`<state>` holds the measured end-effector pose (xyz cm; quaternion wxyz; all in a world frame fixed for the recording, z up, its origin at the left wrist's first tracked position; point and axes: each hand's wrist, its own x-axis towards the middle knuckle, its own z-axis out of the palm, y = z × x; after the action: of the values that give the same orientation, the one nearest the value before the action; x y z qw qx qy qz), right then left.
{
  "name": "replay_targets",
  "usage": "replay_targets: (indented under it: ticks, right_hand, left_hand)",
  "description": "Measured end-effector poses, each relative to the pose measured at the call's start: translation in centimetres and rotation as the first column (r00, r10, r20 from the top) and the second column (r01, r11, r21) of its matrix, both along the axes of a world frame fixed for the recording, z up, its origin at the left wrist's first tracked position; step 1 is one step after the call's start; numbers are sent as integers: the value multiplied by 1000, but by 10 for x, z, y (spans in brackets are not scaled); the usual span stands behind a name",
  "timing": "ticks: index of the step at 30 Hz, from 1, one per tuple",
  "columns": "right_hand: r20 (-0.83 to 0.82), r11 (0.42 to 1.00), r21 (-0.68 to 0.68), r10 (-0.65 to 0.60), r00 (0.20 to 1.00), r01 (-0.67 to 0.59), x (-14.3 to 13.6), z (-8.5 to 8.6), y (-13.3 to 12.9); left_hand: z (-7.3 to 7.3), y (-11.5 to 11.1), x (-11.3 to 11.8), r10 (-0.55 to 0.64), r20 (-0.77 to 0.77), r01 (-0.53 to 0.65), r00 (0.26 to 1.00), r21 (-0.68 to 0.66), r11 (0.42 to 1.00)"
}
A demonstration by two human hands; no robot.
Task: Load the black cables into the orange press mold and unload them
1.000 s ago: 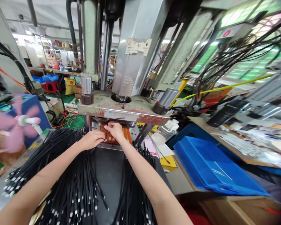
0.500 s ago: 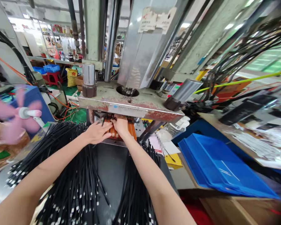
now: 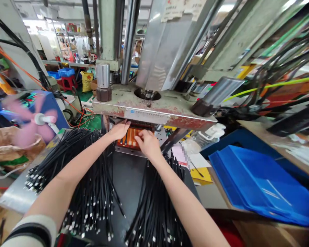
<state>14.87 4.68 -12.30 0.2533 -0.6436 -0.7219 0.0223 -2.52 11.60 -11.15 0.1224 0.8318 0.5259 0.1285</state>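
An orange mould plate [image 3: 136, 134] with pale strips and a couple of short black cable ends [image 3: 125, 140] lies under the press. My left hand [image 3: 119, 131] reaches over its left edge, fingers stretched out towards the back. Over the right part of the plate is my right hand [image 3: 148, 143], its fingers loosely bent, thumb and forefinger a little apart. I see nothing held in either hand, though some fingertips are hidden. Thick bunches of black cables with light-coloured connectors lie on the left [image 3: 92, 192] and right [image 3: 154, 202] of the dark table.
Just above my hands hangs the heavy press plate [image 3: 154, 111], with metal posts either side. A pink fan [image 3: 36, 120] spins at left. Blue trays [image 3: 257, 181] stand at right, beside papers and a yellow sheet [image 3: 202, 175].
My right hand has drawn back from under the press and moved right, uncovering more of the orange plate. My left hand has shifted forward over the plate's left side. The camera view has moved slightly.
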Motion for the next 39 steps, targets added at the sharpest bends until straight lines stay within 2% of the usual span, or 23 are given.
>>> replay_targets:
  ticks: [2,4,5,6,8,11,14,17,20,23,27,28,30,32,34,37,39]
  right_hand:
    - [112,989,-31,-139,984,143,30,-10,-32]
    - [311,928,-173,-267,912,331,55,-22,-63]
    - [391,886,-262,-266,881,383,64,-28,-75]
    - [436,847,-350,-230,870,400,71,-32,-84]
    - [413,799,-486,-146,899,353,78,-39,-93]
    - [269,811,-506,-177,947,295,79,-42,-93]
    - [277,832,-417,-266,923,365,77,-42,-92]
    - [343,828,-420,-235,910,372,74,-47,-92]
    - [220,843,-454,-208,953,289,73,-53,-91]
    - [66,863,-413,-291,954,292,77,-54,-94]
    - [-6,920,-170,-359,933,353,75,-38,-110]
    - [-73,942,-110,-326,943,317,71,-30,-114]
    - [-299,984,-12,-172,939,177,57,-13,-122]
    - [-524,997,80,26,852,19,40,5,-126]
    - [-672,987,151,147,726,-61,24,21,-127]
    - [-803,977,176,211,558,-117,7,34,-125]
    - [-807,967,158,242,539,-197,-1,33,-124]
  left_hand:
    - [-7,-29,-18,81,-45,-77,996,89,993]
    - [-16,-51,-34,186,-186,-159,965,154,975]
    - [-19,-58,-39,227,-263,-191,938,156,969]
    - [-23,-63,-43,253,-328,-218,910,140,966]
    - [-25,-66,-47,270,-381,-254,884,92,963]
    - [-21,-65,-51,282,-353,-262,892,104,959]
    - [-12,-67,-61,244,-210,-213,947,159,964]
    - [-2,-72,-68,78,84,-89,993,143,986]
    - [10,-83,-63,-50,359,36,932,45,998]
    - [28,-99,-50,-131,535,166,834,-16,986]
    - [55,-115,-28,-196,627,305,754,-70,950]
    - [60,-117,-22,-210,634,343,745,-94,935]
    - [69,-120,-7,-241,632,442,737,-180,879]
    - [74,-122,9,-277,632,543,724,-274,794]
    - [76,-122,24,-286,666,604,688,-308,735]
    - [79,-120,38,-229,754,635,615,-303,711]
    - [82,-115,40,-181,797,650,576,-312,693]
